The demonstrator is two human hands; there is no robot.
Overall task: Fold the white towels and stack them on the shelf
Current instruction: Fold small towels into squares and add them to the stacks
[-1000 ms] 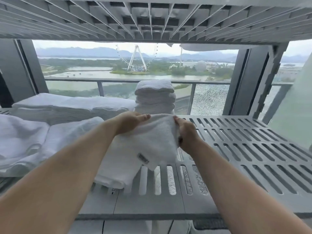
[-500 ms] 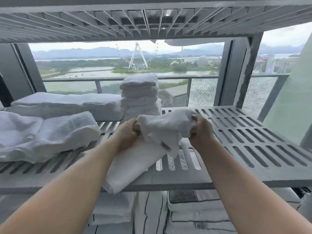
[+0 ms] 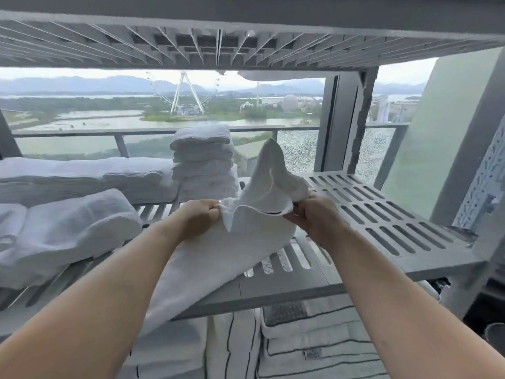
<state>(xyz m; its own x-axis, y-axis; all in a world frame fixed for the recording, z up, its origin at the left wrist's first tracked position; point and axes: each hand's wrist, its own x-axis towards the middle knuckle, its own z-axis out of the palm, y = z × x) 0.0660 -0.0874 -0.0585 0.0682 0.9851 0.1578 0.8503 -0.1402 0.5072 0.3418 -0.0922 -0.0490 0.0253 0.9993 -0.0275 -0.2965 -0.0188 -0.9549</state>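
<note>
A white towel is held above the grey slatted shelf. My left hand grips its edge on the left and my right hand pinches the edge on the right. Between the hands a flap of the towel stands up in a peak; the rest trails down toward me over the shelf's front edge. Behind it, at the back of the shelf, stands a tall stack of folded white towels.
Loosely folded white towels and a long flat pile fill the shelf's left side. The right half shows bare slats. Striped white linens lie on the level below. Another slatted shelf hangs close overhead. A grey post stands at right.
Both hands have lifted the towel and moved apart along its edge. A flap now stands up between them, and more of the towel hangs toward me.
</note>
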